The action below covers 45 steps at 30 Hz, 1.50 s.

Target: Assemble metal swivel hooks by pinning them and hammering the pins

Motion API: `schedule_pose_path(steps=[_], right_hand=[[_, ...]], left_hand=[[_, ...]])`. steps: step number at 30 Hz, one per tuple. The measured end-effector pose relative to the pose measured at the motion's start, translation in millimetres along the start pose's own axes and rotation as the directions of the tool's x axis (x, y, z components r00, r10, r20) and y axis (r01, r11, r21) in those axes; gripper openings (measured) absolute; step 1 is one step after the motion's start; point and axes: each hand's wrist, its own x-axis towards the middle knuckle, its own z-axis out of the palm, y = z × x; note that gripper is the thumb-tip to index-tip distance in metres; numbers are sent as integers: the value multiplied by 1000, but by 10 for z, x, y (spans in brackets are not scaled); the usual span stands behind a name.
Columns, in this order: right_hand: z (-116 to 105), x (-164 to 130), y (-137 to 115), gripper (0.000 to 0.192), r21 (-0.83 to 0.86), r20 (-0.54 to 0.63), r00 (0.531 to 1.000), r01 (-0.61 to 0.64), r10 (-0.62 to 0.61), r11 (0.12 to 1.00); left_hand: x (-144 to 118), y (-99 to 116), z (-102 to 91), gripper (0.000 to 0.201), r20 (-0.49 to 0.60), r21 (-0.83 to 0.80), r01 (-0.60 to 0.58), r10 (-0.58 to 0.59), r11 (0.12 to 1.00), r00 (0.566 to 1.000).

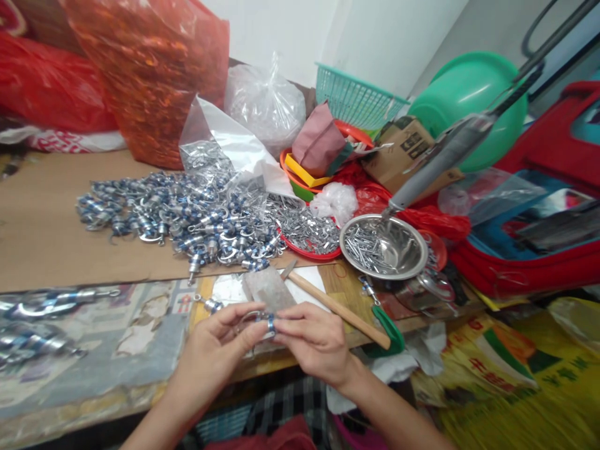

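Note:
Both my hands meet just over the table's front edge, around a small silver metal hook piece (270, 325) with a blue band. My left hand (220, 344) pinches its curved end between thumb and fingers. The fingers of my right hand (316, 340) close on the banded end. Right behind them lies a grey metal block (270, 289). A hammer (344, 309) with a wooden handle slants away to the right of the block. Another silver-and-blue piece (209, 304) rests by my left fingers. Fine detail of the held piece is blurred.
A large pile of similar pieces (197, 215) spreads on cardboard behind, with more (37, 334) at left. A red tray (309, 234) holds small metal parts, a steel bowl (407, 250) metal pins. A grey-handled tool (422, 172) slants above the bowl. An orange bag (159, 69) stands behind.

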Motion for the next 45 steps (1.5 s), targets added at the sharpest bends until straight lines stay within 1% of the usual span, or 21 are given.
schedule_pose_path(steps=[1,3,4,6,7,8,9,11,14,17,21,24,26,27,28,30,34,37,39,41,45], right_hand=[[-2,21,-9,13,22,19,999,-51,51,998],[-52,116,32,10,27,129,982,-143,139,989],[-102,192,94,10,-20,174,968,-180,181,984],[-236,392,311,13,-260,183,942,-230,282,938],[-309,504,458,16,-473,99,928,-273,359,838],[-377,616,618,21,-672,37,894,-308,447,673],[-431,721,782,24,-727,10,872,-330,489,603],[-487,892,1078,21,-785,-1,833,-343,554,515],[-461,1040,1354,22,-808,26,795,-341,606,481],[-440,1097,1436,32,-794,46,786,-345,616,500],[-509,1057,1325,26,-705,64,810,-377,583,601],[-494,901,1040,21,-586,125,822,-391,556,709],[-419,751,774,20,-432,233,816,-400,529,808],[-368,672,637,19,-276,302,819,-415,488,867],[-312,596,509,16,-160,349,827,-412,442,897],[-198,460,305,12,-41,348,872,-354,345,934],[-5,274,144,16,-82,205,958,-185,198,979],[89,198,131,16,-216,122,989,-51,79,975],[127,162,112,19,-329,127,992,32,10,944],[148,129,78,22,-416,164,986,88,-20,905],[158,57,21,23,-512,214,975,168,-64,843]], left_hand=[[-1,-18,7,42,4,-57,20,-20,998,1000],[8,-45,12,61,13,-128,22,-20,992,1000],[17,-50,10,65,19,-142,12,-10,990,1000],[42,-37,-2,69,34,-142,3,1,990,999],[55,-20,-12,69,49,-134,6,0,991,999],[68,2,-23,70,70,-126,13,-4,992,998],[81,28,-35,69,99,-120,21,-9,993,995],[106,81,-60,68,171,-112,41,-21,993,985],[154,141,-103,68,257,-71,58,-37,996,966],[215,158,-150,72,314,-23,87,-76,996,946],[294,119,-196,78,346,-63,155,-124,986,930],[343,72,-211,79,329,-117,148,-102,982,939],[374,49,-219,79,322,-132,136,-88,982,943],[388,42,-223,80,323,-135,130,-80,982,943],[401,38,-227,80,327,-135,124,-74,983,942],[419,33,-236,81,332,-133,116,-66,984,941],[426,16,-244,79,326,-143,100,-48,985,944],[419,-4,-240,76,321,-156,92,-37,983,946],[414,-11,-238,74,315,-158,88,-34,984,949],[409,-10,-237,72,304,-151,81,-32,985,952],[402,0,-238,71,298,-137,85,-40,987,954]])
